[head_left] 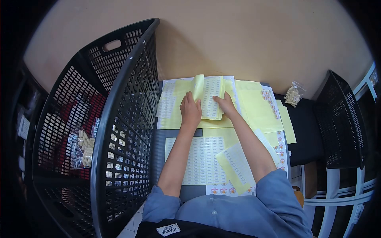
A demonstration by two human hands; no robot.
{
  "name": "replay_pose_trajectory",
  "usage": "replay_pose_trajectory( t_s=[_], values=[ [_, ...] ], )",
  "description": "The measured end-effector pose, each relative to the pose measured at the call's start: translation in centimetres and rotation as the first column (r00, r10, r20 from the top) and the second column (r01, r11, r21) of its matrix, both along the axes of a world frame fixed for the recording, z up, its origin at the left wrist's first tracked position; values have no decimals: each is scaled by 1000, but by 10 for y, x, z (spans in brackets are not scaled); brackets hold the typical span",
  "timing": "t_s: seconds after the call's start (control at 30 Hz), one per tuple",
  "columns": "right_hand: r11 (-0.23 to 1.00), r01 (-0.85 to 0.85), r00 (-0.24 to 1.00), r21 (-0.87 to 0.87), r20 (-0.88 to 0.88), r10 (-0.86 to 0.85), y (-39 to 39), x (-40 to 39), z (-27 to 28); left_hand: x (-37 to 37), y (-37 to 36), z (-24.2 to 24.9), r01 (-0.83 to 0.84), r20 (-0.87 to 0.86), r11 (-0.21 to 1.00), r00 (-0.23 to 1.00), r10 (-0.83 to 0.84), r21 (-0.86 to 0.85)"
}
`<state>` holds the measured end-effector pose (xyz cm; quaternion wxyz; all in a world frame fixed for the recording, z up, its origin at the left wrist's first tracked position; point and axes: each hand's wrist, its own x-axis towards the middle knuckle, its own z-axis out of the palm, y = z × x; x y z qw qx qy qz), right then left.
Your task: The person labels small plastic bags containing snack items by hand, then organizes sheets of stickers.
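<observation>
Both hands on a folded yellow label sheet
My right fingers (216,97) gripped the folded yellow paper sheet of small printed labels (210,97) at its right edge; my left fingers (190,96), slightly spread, touched its curled left side. It was above yellow-backed sheets (174,107) at the grey bench's (159,148) far side.

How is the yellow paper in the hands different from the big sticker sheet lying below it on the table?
The held paper has one part curled up; the big sheet lies flat.
The held paper is between the left hand and right hand; neither hand holds the big sheet.
The held paper shows fewer label columns than the big sheet.
Both have rows of tiny printed labels.
</observation>
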<state>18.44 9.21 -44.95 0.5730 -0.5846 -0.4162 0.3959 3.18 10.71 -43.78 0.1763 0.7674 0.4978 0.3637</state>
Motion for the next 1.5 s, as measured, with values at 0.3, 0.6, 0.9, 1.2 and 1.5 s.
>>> replay_pose_trajectory(
  t_s=[0.3,0.6,0.9,1.2,1.5],
  values=[
    [881,366,916,299,50,-397,-36,60,56,-8,12,-6,45,79,997,996,-40,-60],
    [628,523,809,576,-104,-579,-55,20,79,-32,27,2,380,673,815,739,16,-437],
    [881,55,991,470,85,-107,-51,3,63,-65,20,35,479,973,852,190,134,-211],
    [941,23,984,338,156,-80,-45,6,16,-60,29,-16,241,658,969,739,-144,-59],
    [943,82,906,322,371,-205,-28,-6,22,-61,16,13,91,397,975,918,-5,-201]
  ],
)
